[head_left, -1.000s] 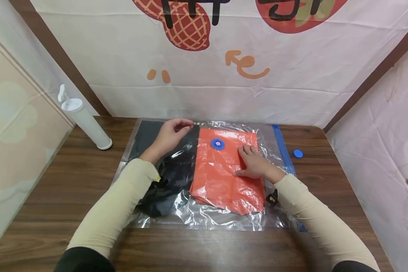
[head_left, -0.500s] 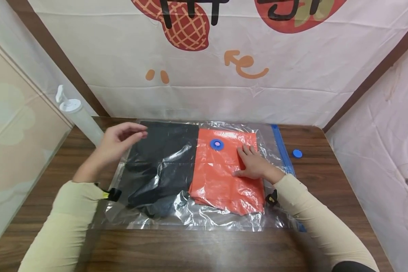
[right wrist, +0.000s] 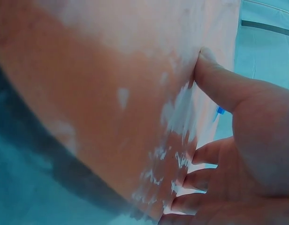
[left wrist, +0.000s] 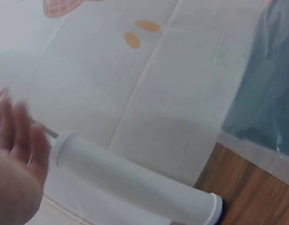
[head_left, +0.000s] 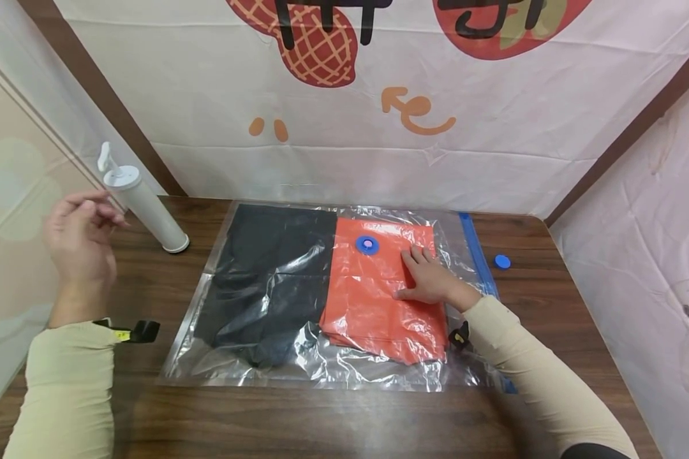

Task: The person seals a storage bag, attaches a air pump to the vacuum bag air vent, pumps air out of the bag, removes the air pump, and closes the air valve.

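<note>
The left hand (head_left: 83,239) is raised just beside a white pump (head_left: 152,210), its fingers loosely bent and its grip holding nothing. The left wrist view blurs those fingers, and whether they touch the pump cannot be told. The right hand (head_left: 427,277) lies palm down with fingers and thumb spread apart, its grip clamped on nothing. It rests on a clear plastic bag (head_left: 379,376), over the right side of the folded orange piece (head_left: 367,306) inside.

The bag lies flat on the wooden surface (head_left: 333,421), shiny and wrinkled, with the dark cloth (head_left: 275,268) in its left half, next to the orange piece. A round blue valve (head_left: 367,245) with a pinkish centre sits over the upper part of the orange piece. A blue strip (head_left: 478,255) runs down the bag's right edge, and beyond it a small blue cap (head_left: 502,261) lies on the surface, apart from the bag.

The pump stands on the surface to the left of the bag, its handle at the top. Behind everything hangs a pale sheet (head_left: 207,95) printed with red and orange drawings.
</note>
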`<state>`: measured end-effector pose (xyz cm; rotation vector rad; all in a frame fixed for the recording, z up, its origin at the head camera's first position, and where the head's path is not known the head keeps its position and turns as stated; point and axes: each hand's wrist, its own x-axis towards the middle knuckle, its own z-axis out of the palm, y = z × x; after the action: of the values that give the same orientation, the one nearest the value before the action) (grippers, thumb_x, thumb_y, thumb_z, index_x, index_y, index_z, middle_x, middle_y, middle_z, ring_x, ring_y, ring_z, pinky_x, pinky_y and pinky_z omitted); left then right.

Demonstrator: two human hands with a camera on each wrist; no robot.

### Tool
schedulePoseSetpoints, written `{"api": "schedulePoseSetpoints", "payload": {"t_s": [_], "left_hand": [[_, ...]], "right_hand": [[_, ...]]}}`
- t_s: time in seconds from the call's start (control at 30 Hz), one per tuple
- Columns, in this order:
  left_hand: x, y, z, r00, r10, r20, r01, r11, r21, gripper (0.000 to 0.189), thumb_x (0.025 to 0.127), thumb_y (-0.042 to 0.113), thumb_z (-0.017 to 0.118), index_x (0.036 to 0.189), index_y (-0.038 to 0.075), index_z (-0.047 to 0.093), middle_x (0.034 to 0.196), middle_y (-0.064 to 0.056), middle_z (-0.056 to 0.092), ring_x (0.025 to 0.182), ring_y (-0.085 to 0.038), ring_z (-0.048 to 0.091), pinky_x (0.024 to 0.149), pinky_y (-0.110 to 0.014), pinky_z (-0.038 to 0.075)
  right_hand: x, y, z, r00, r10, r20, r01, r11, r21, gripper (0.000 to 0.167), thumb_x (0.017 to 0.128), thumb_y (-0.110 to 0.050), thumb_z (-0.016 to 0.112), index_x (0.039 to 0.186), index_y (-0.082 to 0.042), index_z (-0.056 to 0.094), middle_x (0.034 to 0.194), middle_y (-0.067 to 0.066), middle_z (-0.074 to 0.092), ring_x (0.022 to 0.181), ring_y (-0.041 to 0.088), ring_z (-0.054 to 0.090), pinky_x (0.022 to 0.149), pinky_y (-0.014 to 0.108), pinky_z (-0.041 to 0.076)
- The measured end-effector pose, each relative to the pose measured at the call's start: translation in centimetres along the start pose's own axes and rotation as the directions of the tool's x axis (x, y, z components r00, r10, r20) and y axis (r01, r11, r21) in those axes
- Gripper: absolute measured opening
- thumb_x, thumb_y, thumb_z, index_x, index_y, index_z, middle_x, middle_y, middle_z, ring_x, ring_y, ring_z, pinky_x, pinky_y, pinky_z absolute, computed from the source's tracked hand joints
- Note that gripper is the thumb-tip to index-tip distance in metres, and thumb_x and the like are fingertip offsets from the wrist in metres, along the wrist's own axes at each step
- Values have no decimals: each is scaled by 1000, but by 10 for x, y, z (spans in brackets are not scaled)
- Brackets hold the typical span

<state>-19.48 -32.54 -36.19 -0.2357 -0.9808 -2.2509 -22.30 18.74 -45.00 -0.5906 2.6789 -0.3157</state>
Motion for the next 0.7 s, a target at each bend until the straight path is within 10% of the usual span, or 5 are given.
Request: {"api": "schedulePoseSetpoints", "payload": {"t_s": [0.1,0.17,0.47,0.7], "left_hand": [[8,-1,-2,978,67,-199,-57,997,56,12,95,-14,47,94,-16,59,74,-18,55,61,-24,54,51,-25,48],[12,-6,-8,970,102,-219,-68,985,158,14,94,-10,48,103,-10,59,87,-17,55,76,-24,57,59,-23,47],[17,-34,-35,999,-6,-44,21,936,352,56,89,-4,63,140,4,41,134,-12,43,135,-25,40,110,-24,34],[27,-51,-46,993,-110,-45,119,893,434,70,86,-15,66,145,9,38,144,-9,44,139,-23,39,113,-22,30]], "right_hand": [[0,1,0,1000,-2,1,2,1000,-3,100,94,-46,71,159,6,16,165,30,8,151,52,6,117,63,25],[0,1,-1,1000,-2,2,2,1000,-3,100,94,-46,71,159,6,16,165,31,8,151,52,6,117,63,25],[-1,0,-4,1000,-2,6,2,1000,-12,100,94,-47,70,159,7,16,165,31,9,151,52,7,117,63,25],[-1,-1,-4,1000,-9,7,9,1000,-17,100,94,-48,70,158,8,17,164,32,10,150,53,9,117,63,24]]}}
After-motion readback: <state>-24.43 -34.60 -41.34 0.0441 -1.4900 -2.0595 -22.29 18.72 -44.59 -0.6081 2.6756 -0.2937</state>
